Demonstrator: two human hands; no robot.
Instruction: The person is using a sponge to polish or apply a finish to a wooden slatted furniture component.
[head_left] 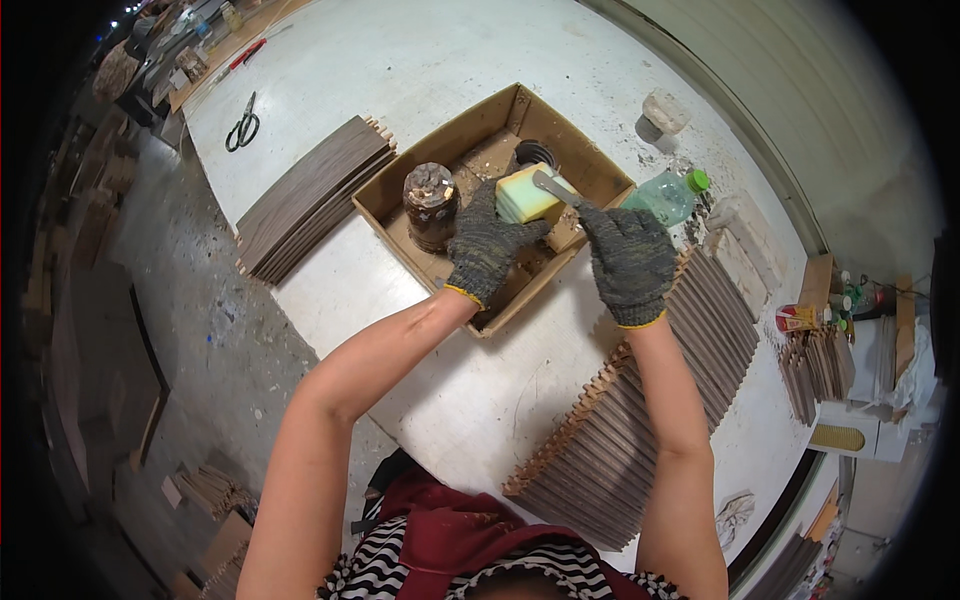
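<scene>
Both hands wear dark knitted gloves with yellow cuffs and work over a shallow cardboard box [393, 212] on a white table. My left hand [487, 247] grips a yellow-green sponge block [522, 197] from below. My right hand [628, 259] holds a small metal scraper [553, 187], whose blade rests on the top of the sponge. A brown, crusted jar [430, 205] stands in the box just left of my left hand. A dark round lid [535, 153] lies at the box's far side.
A row of dark wooden slats [640, 410] lies under my right forearm. Another slat stack [310, 195] sits left of the box. Black scissors [243, 124] lie far left, a clear bottle with a green cap [668, 195] right of the box. More slats and cans [815, 350] lie far right.
</scene>
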